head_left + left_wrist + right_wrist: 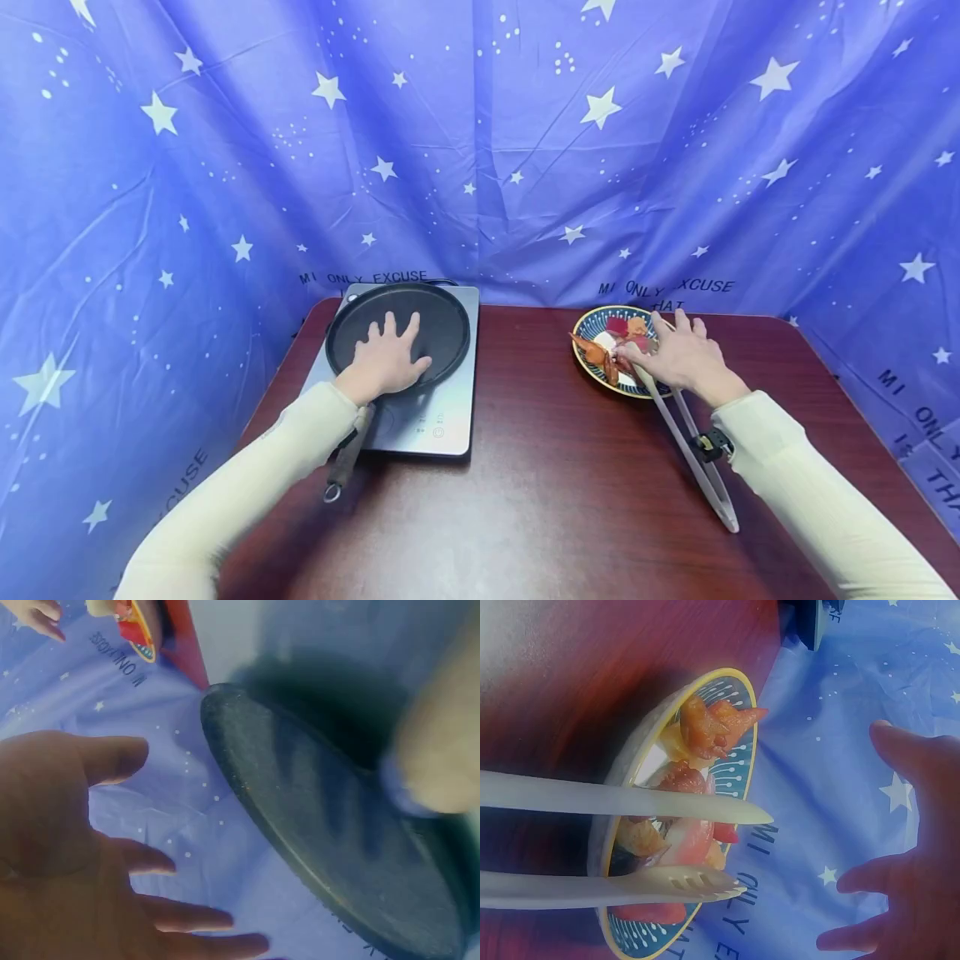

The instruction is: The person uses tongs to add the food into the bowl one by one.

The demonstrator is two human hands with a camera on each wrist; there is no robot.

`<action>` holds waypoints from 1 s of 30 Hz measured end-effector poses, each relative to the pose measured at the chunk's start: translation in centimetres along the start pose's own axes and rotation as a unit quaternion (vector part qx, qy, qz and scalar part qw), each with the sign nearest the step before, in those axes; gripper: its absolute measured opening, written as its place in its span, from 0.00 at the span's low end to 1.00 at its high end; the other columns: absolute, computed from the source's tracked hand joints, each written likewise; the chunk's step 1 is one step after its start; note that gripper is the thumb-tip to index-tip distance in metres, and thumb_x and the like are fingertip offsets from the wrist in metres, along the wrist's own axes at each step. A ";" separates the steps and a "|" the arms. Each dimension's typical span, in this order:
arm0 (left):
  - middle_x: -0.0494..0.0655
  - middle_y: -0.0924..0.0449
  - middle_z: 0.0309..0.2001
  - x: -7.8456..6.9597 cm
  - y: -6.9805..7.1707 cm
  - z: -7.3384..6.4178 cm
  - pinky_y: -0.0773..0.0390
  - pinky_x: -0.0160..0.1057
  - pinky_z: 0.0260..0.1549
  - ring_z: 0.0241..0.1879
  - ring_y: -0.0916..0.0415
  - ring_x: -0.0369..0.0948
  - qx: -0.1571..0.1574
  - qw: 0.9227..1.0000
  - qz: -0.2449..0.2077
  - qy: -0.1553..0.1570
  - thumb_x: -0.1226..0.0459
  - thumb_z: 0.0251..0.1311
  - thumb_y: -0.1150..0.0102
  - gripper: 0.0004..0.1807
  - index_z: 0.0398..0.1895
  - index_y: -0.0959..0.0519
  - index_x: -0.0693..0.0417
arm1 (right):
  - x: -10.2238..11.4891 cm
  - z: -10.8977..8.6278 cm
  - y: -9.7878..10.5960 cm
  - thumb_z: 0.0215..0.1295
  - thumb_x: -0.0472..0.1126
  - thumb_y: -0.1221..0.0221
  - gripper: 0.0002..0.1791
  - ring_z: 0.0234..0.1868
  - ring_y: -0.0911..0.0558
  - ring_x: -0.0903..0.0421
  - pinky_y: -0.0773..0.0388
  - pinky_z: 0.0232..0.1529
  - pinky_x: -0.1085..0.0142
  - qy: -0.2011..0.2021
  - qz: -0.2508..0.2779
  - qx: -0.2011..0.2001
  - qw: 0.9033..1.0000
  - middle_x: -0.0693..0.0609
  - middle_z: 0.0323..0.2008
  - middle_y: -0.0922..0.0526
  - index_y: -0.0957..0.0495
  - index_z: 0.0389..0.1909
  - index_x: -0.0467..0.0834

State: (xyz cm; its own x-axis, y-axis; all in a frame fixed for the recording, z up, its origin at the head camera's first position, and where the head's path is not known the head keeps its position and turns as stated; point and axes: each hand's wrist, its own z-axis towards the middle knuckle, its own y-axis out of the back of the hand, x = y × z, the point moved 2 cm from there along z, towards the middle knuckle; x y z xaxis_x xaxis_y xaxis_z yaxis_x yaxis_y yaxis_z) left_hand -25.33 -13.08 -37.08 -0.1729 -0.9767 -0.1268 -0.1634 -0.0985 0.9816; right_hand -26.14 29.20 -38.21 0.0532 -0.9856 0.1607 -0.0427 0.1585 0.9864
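Observation:
My left hand (384,360) hovers over a round black frying pan (448,337), its fingers spread. In the left wrist view the palm and straight fingers show beside the pan's rim, holding nothing. The pan sits on a flat silver cooktop (453,429). On the right, my right hand (688,360) is over a blue patterned plate (736,761) with a yellow rim, fingers extended and apart. Pale tongs (615,799) rest with their tips across the plate, arms apart. Beneath them lie brown, glossy pieces of food (703,724) that look like chicken wings, plus red and pinkish pieces.
Both things stand toward the back of a dark red wooden table (540,467). The pan's handle (347,458) points toward the front left, past the cooktop. A blue curtain (480,150) with white stars surrounds the table's back and sides.

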 end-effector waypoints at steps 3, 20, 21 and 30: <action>0.72 0.54 0.69 0.6 -0.3 -1.5 0.36 0.64 0.50 0.64 0.48 0.68 0.005 1.000 0.001 0.000 0.47 0.64 0.52 0.42 0.75 0.53 0.56 | 0.0 -0.1 0.0 0.56 0.75 0.56 0.55 0.60 0.48 0.22 0.39 0.46 0.32 0.004 0.001 -0.010 1.000 0.24 0.65 0.51 0.47 0.71 0.35; 0.75 0.34 0.54 3.0 -2.8 -7.1 0.29 0.58 0.44 0.48 0.28 0.64 0.011 1.000 -0.014 -0.006 0.51 0.62 0.48 0.40 0.63 0.41 0.78 | -0.2 -1.3 -0.2 0.55 0.78 0.60 0.56 0.56 0.43 0.25 0.34 0.41 0.35 0.009 -0.002 -0.018 1.000 0.25 0.63 0.46 0.43 0.68 0.34; 0.75 0.33 0.53 3.1 -2.8 -7.2 0.29 0.58 0.44 0.48 0.28 0.64 0.008 1.000 -0.017 -0.008 0.51 0.61 0.47 0.40 0.62 0.41 0.79 | -0.3 -1.4 -0.2 0.55 0.78 0.60 0.56 0.56 0.43 0.25 0.35 0.41 0.34 0.008 -0.002 -0.019 1.000 0.25 0.62 0.46 0.42 0.68 0.34; 0.64 0.27 0.35 3.7 -3.8 -9.5 0.28 0.57 0.37 0.36 0.25 0.59 -0.012 0.998 -0.064 -0.013 0.51 0.59 0.43 0.32 0.49 0.32 0.75 | -0.8 -2.5 -0.6 0.55 0.76 0.57 0.53 0.55 0.41 0.24 0.34 0.39 0.33 0.006 0.001 -0.027 1.000 0.24 0.59 0.42 0.38 0.64 0.34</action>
State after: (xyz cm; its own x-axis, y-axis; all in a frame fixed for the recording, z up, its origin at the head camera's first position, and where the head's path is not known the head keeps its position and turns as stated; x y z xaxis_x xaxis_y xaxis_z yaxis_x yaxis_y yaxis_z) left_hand -16.11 -18.10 -39.89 -0.1773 -0.9505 -0.2552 -0.1635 -0.2273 0.9600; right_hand -23.68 30.00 -38.84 0.0660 -0.9846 0.1620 0.0110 0.1630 0.9866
